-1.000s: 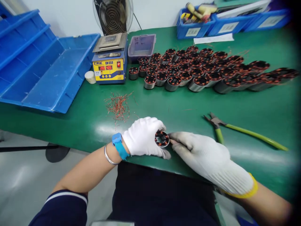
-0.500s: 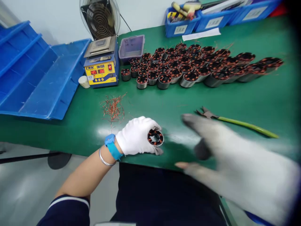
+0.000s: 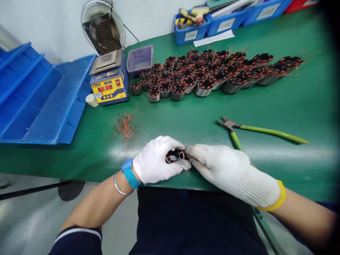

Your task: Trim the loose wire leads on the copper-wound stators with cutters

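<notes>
A small motor stator (image 3: 174, 156), a metal ring with black and copper windings inside, is held just above the bench's front edge. My left hand (image 3: 160, 159), in a white glove, is wrapped around it from the left, so its open end faces up at me. From the right, my right hand (image 3: 220, 166), gloved too, reaches the stator's edge with its fingers pressed together. What sits between those fingertips is hidden. Green-handled cutting pliers (image 3: 230, 124) lie with handles spread beyond my right hand, which covers part of one handle.
Rows of similar stators (image 3: 204, 87) stand across the back of the green bench (image 3: 170, 120). Copper wire clippings (image 3: 125, 126) lie in a pile left of centre. Behind are a soldering station (image 3: 110, 90), a purple tray (image 3: 140, 58), a fan (image 3: 103, 33) and blue bins (image 3: 190, 34). Blue trays (image 3: 47, 117) fill the left.
My right hand, blurred and spread apart at the right before, has come left to the stator and closed its fingers there. The left hand keeps its hold. The view has shifted slightly.
</notes>
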Motion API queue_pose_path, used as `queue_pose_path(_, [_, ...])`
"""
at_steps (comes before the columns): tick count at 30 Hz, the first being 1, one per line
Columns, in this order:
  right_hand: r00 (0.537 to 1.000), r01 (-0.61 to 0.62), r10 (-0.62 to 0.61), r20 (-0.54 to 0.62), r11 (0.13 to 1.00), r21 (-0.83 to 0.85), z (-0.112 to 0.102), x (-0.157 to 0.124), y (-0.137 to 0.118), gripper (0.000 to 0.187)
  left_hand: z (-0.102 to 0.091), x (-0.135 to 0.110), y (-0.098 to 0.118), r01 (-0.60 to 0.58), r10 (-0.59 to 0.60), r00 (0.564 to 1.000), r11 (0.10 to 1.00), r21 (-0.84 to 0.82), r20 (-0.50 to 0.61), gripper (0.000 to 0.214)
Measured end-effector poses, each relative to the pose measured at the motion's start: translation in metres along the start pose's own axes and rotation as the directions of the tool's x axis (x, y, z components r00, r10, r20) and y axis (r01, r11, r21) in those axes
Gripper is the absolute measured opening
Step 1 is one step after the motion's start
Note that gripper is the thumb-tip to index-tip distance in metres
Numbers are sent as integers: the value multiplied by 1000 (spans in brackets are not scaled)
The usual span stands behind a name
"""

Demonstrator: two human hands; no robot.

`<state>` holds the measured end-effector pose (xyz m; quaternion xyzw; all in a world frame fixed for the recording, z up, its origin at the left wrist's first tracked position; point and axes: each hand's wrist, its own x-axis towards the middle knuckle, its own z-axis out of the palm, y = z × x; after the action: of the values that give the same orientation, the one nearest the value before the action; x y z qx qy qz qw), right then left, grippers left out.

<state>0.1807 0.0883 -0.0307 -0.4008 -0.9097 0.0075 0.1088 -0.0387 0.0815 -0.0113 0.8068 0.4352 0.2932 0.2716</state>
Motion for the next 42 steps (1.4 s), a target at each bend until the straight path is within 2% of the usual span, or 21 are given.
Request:
queue_pose_path(2, [999,33,-38,-37,989,-144,-2,-4,-4,30,2,-2,2,33,-33,999,999,-1,-11,26])
queue_pose_path(4, [995,58,-77,-63,964,-259,-5,-7,-7,31,2,-2,4,41,-41,999,999,0,2,28])
queue_pose_path(9, [970,164,-216,-114,921,-353,-13,-10,-5,35,-2,1,4,14,-14,998,1000,-7,58,34])
queue_pose_path(12, [960,195,-253,-123,914,-357,-14,-10,-2,36,2,2,5,-15,14,999,1000,22,44,23])
queue_pose_path(15, [961,183,-245,-129,912,-366,-13,-11,-3,36,11,1,7,-85,86,996,988,125,-3,12])
queue_pose_path(19, [978,146,-187,-88,926,-347,-19,-11,-4,33,21,1,8,-118,131,991,961,250,-35,15])
queue_pose_path(22, [975,190,-212,-64,950,-249,-35,-6,6,25,26,0,7,-92,108,994,945,314,-34,19])
queue_pose_path(24, [960,222,-240,-145,966,-134,-49,1,17,22,29,-1,7,-82,101,994,931,356,-36,20])
queue_pose_path(25, [961,209,-217,-172,976,-63,-54,5,23,29,29,-1,7,-81,103,994,924,375,-38,19])
queue_pose_path(26, [975,164,-159,-152,986,21,-58,9,27,40,30,-1,7,-82,106,994,918,389,-40,19])
queue_pose_path(27, [994,93,-86,-67,988,119,-61,14,30,49,30,-1,7,-83,110,993,913,400,-45,19])
queue_pose_path(28, [997,13,-30,76,976,219,-61,19,32,54,30,-1,7,-84,116,992,909,408,-54,19])
queue_pose_path(29, [972,-69,-5,233,949,307,-60,24,32,53,30,-1,7,-90,124,990,907,411,-59,19])
queue_pose_path(30, [927,-151,0,375,915,373,-57,29,32,46,30,-1,7,-96,134,989,906,412,-65,19])
queue_pose_path(32, [836,-272,-28,548,846,459,-50,38,29,29,30,-1,7,-104,143,988,905,413,-65,18])
queue_pose_path(34, [796,-333,-69,602,780,530,-43,43,27,20,30,-1,7,-99,136,989,897,431,-58,17])
queue_pose_path(37, [776,-394,-130,617,664,636,-37,42,28,19,31,-2,7,-85,130,989,882,464,-65,15])
queue_pose_path(40, [789,-457,-61,611,607,650,-37,27,29,29,30,-2,7,-90,132,989,887,453,-62,14])
queue_pose_path(42, [812,-468,38,582,639,611,-37,12,27,38,30,-2,7,-99,132,990,893,439,-45,16])
